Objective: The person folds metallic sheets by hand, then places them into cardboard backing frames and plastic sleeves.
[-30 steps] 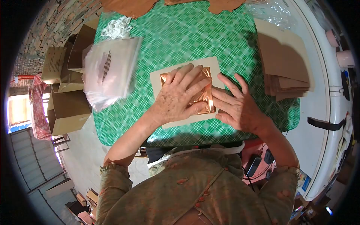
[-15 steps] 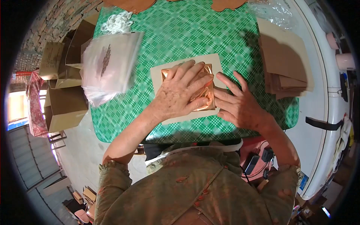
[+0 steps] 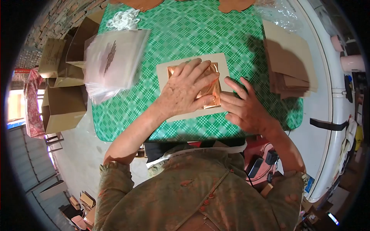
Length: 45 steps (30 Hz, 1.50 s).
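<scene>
A shiny copper-coloured foil piece (image 3: pixel 213 99), roughly square, lies on a beige cardboard sheet (image 3: pixel 181 116) near the front of the table. My left hand (image 3: pixel 187 86) rests flat across the foil with its fingers spread, hiding much of it. At the right edge of the foil is my right hand (image 3: pixel 243 104). Its fingers are apart and some fingertips touch or nearly touch the edge; nothing shows in its grasp.
The table has a green checked cover (image 3: pixel 192 27). Clear plastic bags (image 3: pixel 115 57) are piled at the left, below white cords (image 3: pixel 124 19). Brown cardboard sheets (image 3: pixel 287 54) are stacked at the right, near crumpled clear plastic (image 3: pixel 279 13). Open cardboard boxes (image 3: pixel 63 106) stand left of the table.
The view has shifted slightly. My left hand stays spread on the foil, and my right hand keeps nearly the same place at its right edge.
</scene>
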Motion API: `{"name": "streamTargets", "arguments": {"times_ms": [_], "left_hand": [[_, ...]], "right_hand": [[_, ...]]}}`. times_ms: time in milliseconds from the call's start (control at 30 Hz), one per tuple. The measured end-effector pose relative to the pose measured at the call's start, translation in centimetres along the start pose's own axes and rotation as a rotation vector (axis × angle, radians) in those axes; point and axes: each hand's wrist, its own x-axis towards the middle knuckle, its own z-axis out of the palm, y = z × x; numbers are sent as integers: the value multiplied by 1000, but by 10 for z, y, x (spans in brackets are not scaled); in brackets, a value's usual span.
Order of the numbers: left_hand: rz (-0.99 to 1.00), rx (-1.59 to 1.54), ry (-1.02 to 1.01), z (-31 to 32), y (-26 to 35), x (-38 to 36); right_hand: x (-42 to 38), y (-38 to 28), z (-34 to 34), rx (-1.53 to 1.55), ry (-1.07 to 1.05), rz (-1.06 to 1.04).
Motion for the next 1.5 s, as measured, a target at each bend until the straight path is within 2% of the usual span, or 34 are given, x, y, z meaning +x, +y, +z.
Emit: {"name": "streamTargets", "arguments": {"times_ms": [167, 267, 367, 467, 567, 767, 867, 967, 1067, 1200, 1333, 1400, 1500], "left_hand": [[7, -8, 12, 2, -1, -1], [13, -1, 31, 2, 0, -2], [16, -1, 43, 4, -2, -2], [27, -6, 74, 2, 1, -1], [30, 16, 76, 3, 0, -2], [6, -1, 37, 3, 0, -3], [6, -12, 38, 4, 0, -3], [25, 26, 56, 6, -2, -4], [36, 36, 114, 6, -1, -3], [50, 36, 131, 9, -2, -4], [44, 28, 138, 16, -5, -7], [36, -15, 171, 16, -5, -6], [-44, -174, 160, 16, -6, -3]], "right_hand": [[-3, -7, 4, 143, 48, 66], [-5, -17, 16, 345, 241, 137], [1, -30, 21, 302, 333, 199], [7, -35, 21, 31, 261, 164], [12, -47, 34, -171, 333, 195], [13, -61, 35, -275, 355, 226], [24, -54, 23, -92, 444, 198], [60, -53, 29, 474, 620, 293], [94, -41, 41, 537, 705, 341], [105, -32, 48, 698, 688, 453], [105, -27, 56, 694, 688, 400], [108, -25, 57, 590, 699, 351], [107, -33, 50, 596, 643, 390]]}}
